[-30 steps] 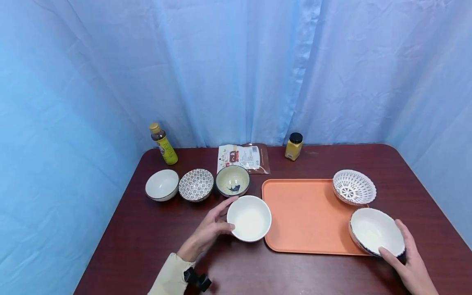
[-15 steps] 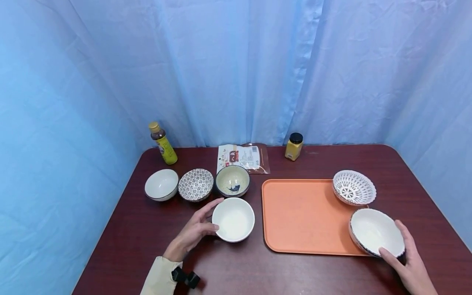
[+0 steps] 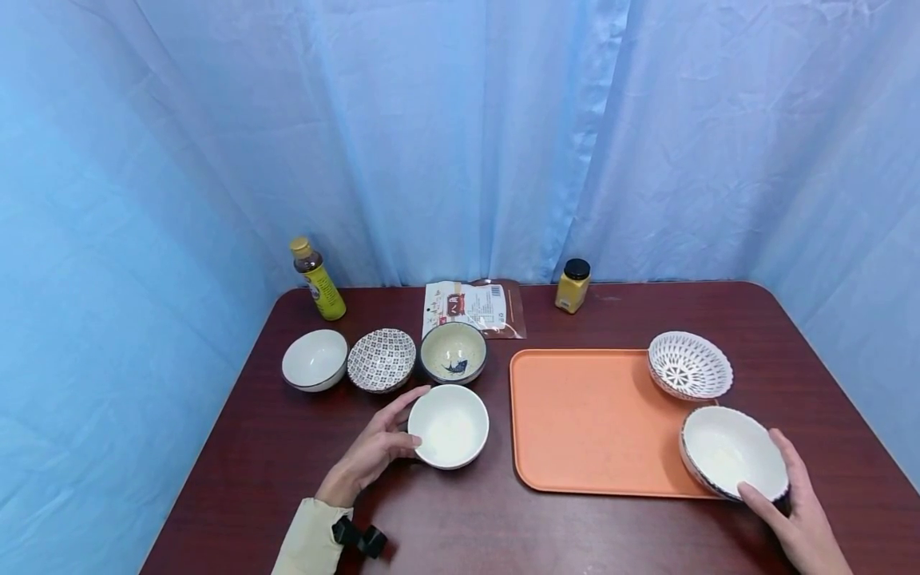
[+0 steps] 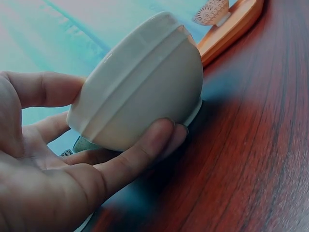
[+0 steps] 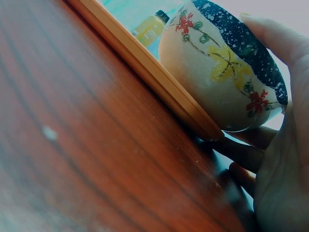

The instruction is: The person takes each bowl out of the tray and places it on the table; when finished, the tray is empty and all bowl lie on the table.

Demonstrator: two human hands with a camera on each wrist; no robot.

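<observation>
My left hand (image 3: 374, 451) holds a plain white bowl (image 3: 449, 426) left of the orange tray (image 3: 589, 423). In the left wrist view, the thumb presses the rim side of the white bowl (image 4: 145, 92) and curled fingers support it from below, close over the table. At the tray's front right corner, my right hand (image 3: 801, 503) grips a larger bowl (image 3: 733, 451), thumb over its rim. The right wrist view shows red and yellow flowers and a dark speckled band on this floral bowl (image 5: 217, 67), with several fingers beneath it.
A white patterned bowl (image 3: 690, 366) overlaps the tray's back right corner. Along the left stand a white bowl (image 3: 315, 361), a tile-patterned bowl (image 3: 382, 361) and a fish-painted bowl (image 3: 454, 352). Behind are a bottle (image 3: 319, 283), a food packet (image 3: 474, 307) and a black-lidded jar (image 3: 573, 286).
My left hand has moved left with the white bowl, away from the tray's left edge, slowing lately. The right hand and its floral bowl have stayed in place.
</observation>
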